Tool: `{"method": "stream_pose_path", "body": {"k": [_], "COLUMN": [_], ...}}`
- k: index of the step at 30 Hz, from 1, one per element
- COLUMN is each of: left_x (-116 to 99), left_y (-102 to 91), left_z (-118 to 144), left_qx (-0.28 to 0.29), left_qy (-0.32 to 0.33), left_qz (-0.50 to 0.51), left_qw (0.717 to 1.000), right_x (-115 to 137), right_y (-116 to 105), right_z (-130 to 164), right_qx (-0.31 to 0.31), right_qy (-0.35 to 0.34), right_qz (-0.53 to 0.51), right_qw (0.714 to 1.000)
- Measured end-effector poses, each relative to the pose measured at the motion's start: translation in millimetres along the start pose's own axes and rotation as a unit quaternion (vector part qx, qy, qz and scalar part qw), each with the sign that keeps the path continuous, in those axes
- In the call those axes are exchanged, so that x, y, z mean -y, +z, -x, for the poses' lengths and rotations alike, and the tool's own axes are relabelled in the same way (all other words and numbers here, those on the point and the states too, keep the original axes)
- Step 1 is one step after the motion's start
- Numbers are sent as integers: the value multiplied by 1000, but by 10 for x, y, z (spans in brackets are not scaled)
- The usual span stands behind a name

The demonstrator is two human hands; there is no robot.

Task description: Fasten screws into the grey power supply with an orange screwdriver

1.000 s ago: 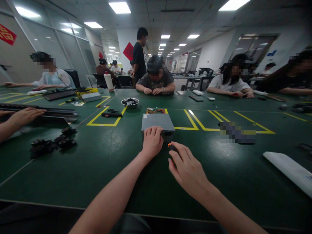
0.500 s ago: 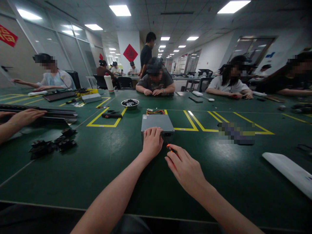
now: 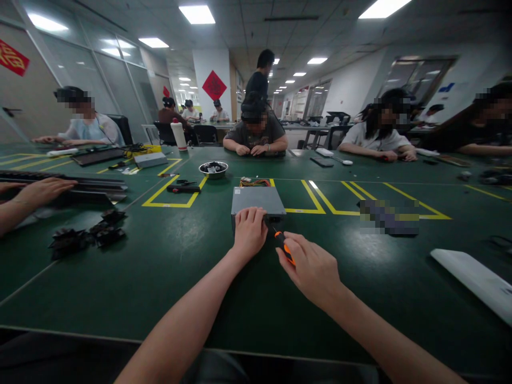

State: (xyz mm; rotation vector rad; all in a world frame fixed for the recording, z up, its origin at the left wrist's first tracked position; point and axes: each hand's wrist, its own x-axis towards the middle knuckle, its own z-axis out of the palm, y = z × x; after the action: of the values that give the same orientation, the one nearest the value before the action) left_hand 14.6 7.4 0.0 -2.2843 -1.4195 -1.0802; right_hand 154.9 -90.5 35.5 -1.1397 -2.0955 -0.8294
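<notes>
A grey metal computer power supply (image 3: 258, 198) sits on the green table in front of me, its bundle of coloured cables (image 3: 254, 182) at the far side. My left hand (image 3: 250, 230) grips its near edge, fingers bent over the top; the thumb side is partly hidden. Just to the right, my right hand (image 3: 312, 264) is closed around an orange and black screwdriver (image 3: 285, 247). The screwdriver's thin shaft points up and left at the near face of the power supply. Whether its tip touches a screw I cannot tell.
Black parts (image 3: 90, 234) lie in a pile at the left, near another person's hand (image 3: 46, 190). A metal bowl (image 3: 213, 170) of small parts and a black tool (image 3: 183, 189) are beyond. A white object (image 3: 472, 280) lies at the right. Several people sit around the table.
My right hand has drawn slightly back to the right, showing more of the screwdriver's handle. My left hand stays on the power supply. The standing person has moved right.
</notes>
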Motion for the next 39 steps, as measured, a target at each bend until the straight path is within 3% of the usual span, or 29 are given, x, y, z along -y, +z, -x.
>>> {"method": "stream_pose_path", "body": {"k": [4, 8, 15, 24, 26, 32, 39], "left_x": [-4, 2, -6, -15, -16, -2, -4], "left_y": [6, 5, 3, 20, 20, 25, 31], "left_z": [-3, -5, -7, -5, -6, -1, -4], "left_qx": [1, 2, -4, 0, 3, 6, 6], "left_qy": [-3, -4, -5, -11, -10, -5, -9], "left_qz": [-4, 5, 7, 7, 6, 1, -5], "left_qw": [1000, 1000, 1000, 1000, 1000, 1000, 1000], "right_x": [-56, -106, -175, -147, -154, -217, -270], "right_y": [28, 99, 214, 310, 320, 296, 312], "right_z": [121, 199, 181, 287, 278, 235, 257], "right_qx": [39, 34, -59, -27, -38, -27, -15], "right_qy": [-89, -154, -104, -149, -132, 67, 50], "right_qz": [-28, -18, -39, -108, -110, -171, -219], "right_qw": [995, 987, 992, 982, 984, 983, 974]}}
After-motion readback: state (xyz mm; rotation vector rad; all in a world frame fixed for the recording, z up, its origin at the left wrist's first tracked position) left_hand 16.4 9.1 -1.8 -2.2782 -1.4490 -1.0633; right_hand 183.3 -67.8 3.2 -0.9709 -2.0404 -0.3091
